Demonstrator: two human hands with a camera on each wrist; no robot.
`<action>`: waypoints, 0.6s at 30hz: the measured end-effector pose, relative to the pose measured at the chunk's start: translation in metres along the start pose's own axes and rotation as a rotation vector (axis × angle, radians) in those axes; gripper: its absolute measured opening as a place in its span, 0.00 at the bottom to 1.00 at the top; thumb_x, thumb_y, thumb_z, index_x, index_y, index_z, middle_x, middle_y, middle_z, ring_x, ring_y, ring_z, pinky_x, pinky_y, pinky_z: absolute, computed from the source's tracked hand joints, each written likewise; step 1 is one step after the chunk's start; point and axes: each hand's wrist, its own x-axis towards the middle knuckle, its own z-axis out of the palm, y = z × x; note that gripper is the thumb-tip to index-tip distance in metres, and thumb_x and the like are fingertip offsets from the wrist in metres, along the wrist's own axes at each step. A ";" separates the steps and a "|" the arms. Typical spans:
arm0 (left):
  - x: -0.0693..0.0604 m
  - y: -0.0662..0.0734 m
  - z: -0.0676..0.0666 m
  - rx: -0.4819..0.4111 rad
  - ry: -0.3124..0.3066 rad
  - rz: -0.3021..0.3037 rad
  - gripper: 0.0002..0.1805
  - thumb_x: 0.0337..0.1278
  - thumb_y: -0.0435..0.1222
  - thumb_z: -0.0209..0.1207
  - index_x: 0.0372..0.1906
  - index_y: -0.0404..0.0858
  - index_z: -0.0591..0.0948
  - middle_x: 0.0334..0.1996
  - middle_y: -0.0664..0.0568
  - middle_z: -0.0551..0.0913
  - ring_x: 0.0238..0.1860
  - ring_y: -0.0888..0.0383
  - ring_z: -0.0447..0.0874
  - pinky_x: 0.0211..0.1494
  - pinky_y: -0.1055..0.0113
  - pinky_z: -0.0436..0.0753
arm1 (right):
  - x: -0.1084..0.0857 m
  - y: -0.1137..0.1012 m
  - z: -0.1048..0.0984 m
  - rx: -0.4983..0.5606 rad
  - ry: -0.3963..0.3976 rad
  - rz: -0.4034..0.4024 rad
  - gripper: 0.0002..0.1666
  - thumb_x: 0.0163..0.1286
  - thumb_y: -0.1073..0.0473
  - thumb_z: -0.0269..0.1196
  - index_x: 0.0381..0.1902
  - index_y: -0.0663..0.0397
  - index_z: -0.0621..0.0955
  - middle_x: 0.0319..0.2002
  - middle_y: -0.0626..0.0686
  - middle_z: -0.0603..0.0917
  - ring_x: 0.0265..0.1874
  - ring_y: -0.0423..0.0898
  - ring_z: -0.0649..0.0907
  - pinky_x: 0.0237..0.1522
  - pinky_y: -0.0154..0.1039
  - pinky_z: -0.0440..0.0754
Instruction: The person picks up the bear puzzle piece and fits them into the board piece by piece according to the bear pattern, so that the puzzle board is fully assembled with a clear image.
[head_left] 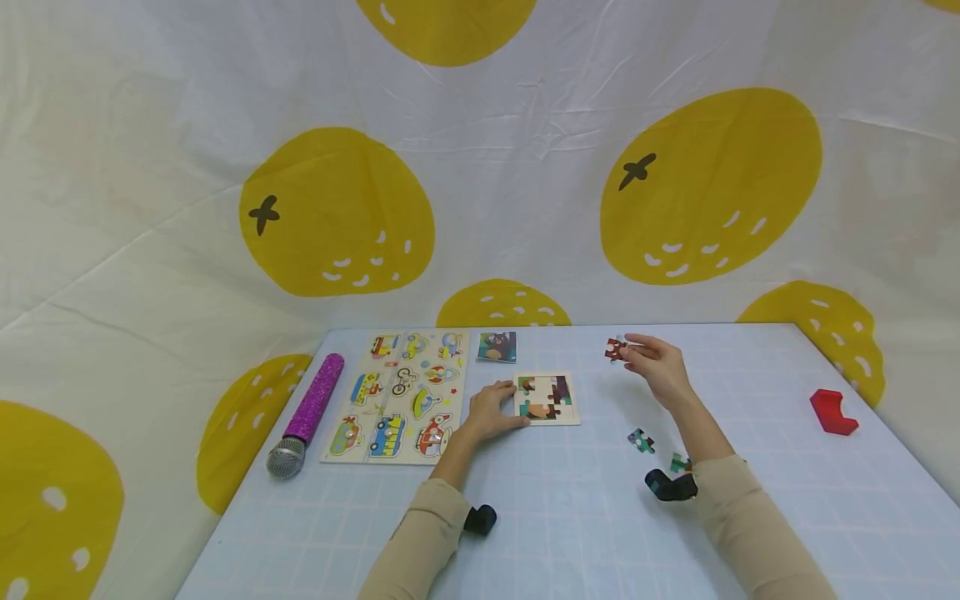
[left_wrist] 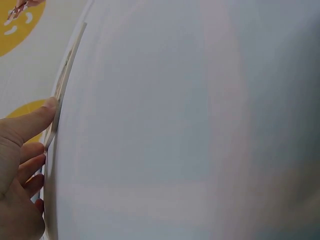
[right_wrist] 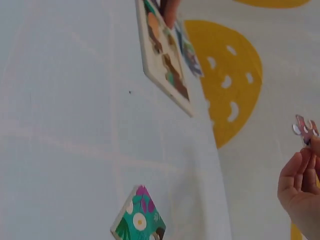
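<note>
My left hand [head_left: 491,412] holds the left side of a small puzzle board [head_left: 574,400], thumb along its near left corner. In the left wrist view the thumb and fingers of the left hand [left_wrist: 22,160] lie at the board's edge [left_wrist: 75,45]. Raised to the right of the board, my right hand [head_left: 658,367] pinches a reddish-brown puzzle piece [head_left: 614,349] between thumb and fingertips. The right wrist view shows the right hand [right_wrist: 302,185] with the piece [right_wrist: 303,127]. Several pieces sit in the board, with bare gaps among them.
A green piece [head_left: 642,441] and another piece [head_left: 679,463] lie near the right forearm. A picture card [head_left: 497,347] lies behind the board. To the left are a large vehicle puzzle board [head_left: 405,400] and a purple microphone [head_left: 317,398]. A red block [head_left: 832,412] lies far right.
</note>
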 end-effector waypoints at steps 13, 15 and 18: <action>0.001 0.000 0.000 -0.023 -0.003 -0.034 0.39 0.46 0.49 0.68 0.64 0.36 0.71 0.65 0.44 0.69 0.68 0.44 0.61 0.68 0.44 0.57 | 0.021 0.020 0.054 -0.352 -0.250 -0.082 0.18 0.69 0.70 0.53 0.54 0.78 0.72 0.46 0.74 0.77 0.40 0.63 0.81 0.39 0.43 0.85; 0.001 0.001 0.000 -0.023 -0.007 -0.044 0.39 0.46 0.49 0.68 0.64 0.38 0.70 0.65 0.44 0.69 0.68 0.44 0.61 0.69 0.44 0.57 | 0.024 0.023 0.063 -0.421 -0.239 -0.093 0.19 0.67 0.71 0.56 0.54 0.78 0.72 0.45 0.72 0.78 0.40 0.63 0.81 0.38 0.44 0.85; 0.001 0.002 -0.001 0.002 -0.020 -0.033 0.38 0.47 0.49 0.68 0.64 0.39 0.71 0.65 0.44 0.69 0.68 0.43 0.61 0.68 0.43 0.58 | 0.031 0.033 0.074 -0.529 -0.204 -0.108 0.19 0.64 0.69 0.61 0.51 0.75 0.75 0.43 0.70 0.80 0.40 0.61 0.82 0.39 0.44 0.84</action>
